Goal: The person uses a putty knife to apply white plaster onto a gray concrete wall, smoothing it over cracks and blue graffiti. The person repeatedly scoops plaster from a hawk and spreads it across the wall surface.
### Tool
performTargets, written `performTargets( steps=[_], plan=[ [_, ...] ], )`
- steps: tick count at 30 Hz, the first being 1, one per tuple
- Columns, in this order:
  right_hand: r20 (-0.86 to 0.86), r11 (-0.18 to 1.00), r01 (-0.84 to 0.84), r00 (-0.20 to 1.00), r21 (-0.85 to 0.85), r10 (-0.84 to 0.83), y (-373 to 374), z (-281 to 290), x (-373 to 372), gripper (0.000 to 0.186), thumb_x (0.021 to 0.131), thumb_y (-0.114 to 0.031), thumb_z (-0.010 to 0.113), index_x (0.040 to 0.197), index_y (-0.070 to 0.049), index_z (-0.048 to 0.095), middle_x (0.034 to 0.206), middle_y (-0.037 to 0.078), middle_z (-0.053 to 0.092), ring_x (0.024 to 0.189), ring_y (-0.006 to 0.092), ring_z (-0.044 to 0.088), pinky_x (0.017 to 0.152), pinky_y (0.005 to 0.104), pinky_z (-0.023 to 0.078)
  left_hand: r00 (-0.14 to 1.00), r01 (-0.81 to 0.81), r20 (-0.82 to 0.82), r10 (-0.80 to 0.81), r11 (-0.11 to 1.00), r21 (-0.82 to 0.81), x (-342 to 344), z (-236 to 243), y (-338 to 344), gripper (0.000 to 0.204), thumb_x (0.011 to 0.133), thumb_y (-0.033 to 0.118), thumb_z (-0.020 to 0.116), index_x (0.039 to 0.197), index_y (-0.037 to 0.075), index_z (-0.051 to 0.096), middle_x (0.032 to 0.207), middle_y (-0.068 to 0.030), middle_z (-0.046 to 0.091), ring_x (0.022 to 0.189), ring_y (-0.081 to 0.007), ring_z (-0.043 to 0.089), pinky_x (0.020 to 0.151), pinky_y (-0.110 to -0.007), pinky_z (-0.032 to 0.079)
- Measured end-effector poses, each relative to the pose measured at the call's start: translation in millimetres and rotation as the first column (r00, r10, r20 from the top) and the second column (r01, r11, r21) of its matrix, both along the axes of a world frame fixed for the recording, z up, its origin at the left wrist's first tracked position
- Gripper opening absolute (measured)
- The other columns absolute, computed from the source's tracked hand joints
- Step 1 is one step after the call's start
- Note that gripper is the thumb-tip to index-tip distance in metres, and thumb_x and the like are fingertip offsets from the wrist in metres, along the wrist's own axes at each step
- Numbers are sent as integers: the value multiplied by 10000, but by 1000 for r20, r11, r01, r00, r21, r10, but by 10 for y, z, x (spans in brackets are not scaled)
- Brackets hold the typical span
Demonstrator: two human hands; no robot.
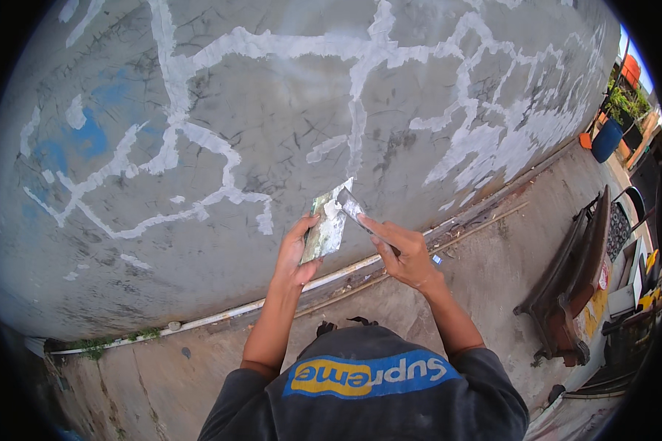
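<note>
The floor [485, 272] is grey-brown, stained concrete, with long dark cracks [110, 400] at the lower left, and it runs up to the foot of the wall [287, 147]. Along that edge lie a white pipe [221, 314] and, just beside it, a thin brown pole [338, 295], with a stone [174, 325] and green weeds [94, 348] near the pipe's left part. A small blue-and-white scrap [437, 259] lies farther right, while a brown bench [577, 275] and, well beyond, a blue barrel [607, 140] stand at the right side.
</note>
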State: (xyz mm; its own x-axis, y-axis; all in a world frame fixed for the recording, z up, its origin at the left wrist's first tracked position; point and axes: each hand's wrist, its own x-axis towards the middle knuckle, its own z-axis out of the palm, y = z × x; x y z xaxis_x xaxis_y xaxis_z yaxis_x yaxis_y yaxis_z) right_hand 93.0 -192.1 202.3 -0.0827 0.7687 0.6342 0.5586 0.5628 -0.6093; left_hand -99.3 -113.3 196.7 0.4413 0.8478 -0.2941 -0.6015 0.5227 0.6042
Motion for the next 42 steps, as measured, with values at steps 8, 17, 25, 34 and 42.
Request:
performTargets(
  steps=[8, 17, 25, 34, 42],
  plan=[
    [232, 980, 77, 972, -183, -33, -194, 85, 118, 579, 788, 38, 608, 1324, -173, 549, 706, 113, 552, 568, 228, 541, 532, 308, 440, 994, 111, -18, -110, 993, 40, -19, -169, 357, 260, 886, 136, 549, 1119, 22, 524, 973, -74, 638, 782, -152, 662, 638, -273, 557],
    [-263, 907, -153, 964, -392, 49, -387, 354, 593, 300, 957, -125, 507, 1246, -46, 528, 760, 117, 633, 558, 137, 581, 486, 271, 435, 996, 87, -14, -90, 988, -129, 304, -76, 262, 267, 884, 152, 567, 1112, 21, 523, 876, -81, 636, 604, -114, 631, 452, -219, 503],
    [-897, 615, -747, 419, -253, 140, -191, 172, 953, 231, 998, -259, 472, 1044, -37, 520, 698, 86, 597, 457, 77, 504, 415, 208, 390, 953, 301, 59, -296, 943, -142, 660, 72, -12, 254, 925, 172, 453, 1112, 1, 476, 741, -64, 521, 328, -92, 436, 226, -217, 344],
    [-719, 612, -596, 692, -520, 64, -449, 23, 1209, 222, 989, -267, 503, 940, -52, 525, 669, 19, 543, 460, 64, 480, 417, 217, 385, 961, 259, 120, -250, 963, -69, 874, 35, -225, 335, 903, 142, 457, 1191, -26, 425, 784, -121, 593, 357, -134, 536, 227, -225, 401],
    [-549, 767, -268, 826, -584, -129, -913, 155, 1585, 149, 980, -183, 513, 1028, -43, 532, 720, 10, 571, 531, 54, 508, 470, 214, 393, 973, 221, -53, -227, 971, -89, 1007, 75, -225, 308, 883, 149, 541, 1155, 13, 497, 798, -98, 636, 433, -124, 600, 278, -210, 442]
  ],
)
